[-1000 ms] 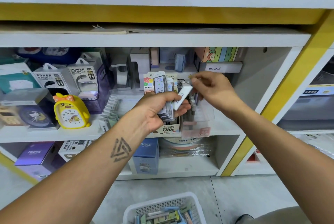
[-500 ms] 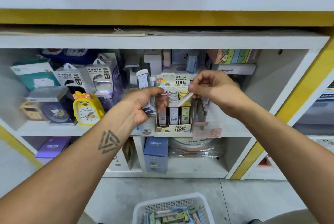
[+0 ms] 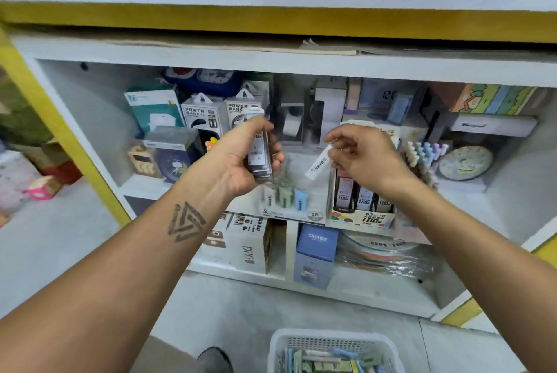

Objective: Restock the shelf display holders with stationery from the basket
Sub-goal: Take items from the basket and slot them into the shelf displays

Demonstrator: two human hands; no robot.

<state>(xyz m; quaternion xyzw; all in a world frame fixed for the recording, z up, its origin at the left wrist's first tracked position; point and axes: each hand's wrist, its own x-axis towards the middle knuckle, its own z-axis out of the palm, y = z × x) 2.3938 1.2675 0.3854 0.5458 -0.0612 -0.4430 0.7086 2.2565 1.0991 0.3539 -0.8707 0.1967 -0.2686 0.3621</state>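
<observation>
Standing at the shelf, a person's left hand (image 3: 241, 158) is gripping spare lead packs (image 3: 259, 158) while the right hand (image 3: 366, 155) is pinching one white lead case (image 3: 318, 165) above the cardboard display holder (image 3: 363, 217), likely to slot it; the basket (image 3: 334, 351) is sitting near, below.

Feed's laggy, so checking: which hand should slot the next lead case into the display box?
Right. The right hand already pinches a single white case just above the lead display box; the left hand grips the stack.

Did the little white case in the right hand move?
Yes. The slim white plastic case was over the cardboard display box; now it hangs off its left edge.
</observation>
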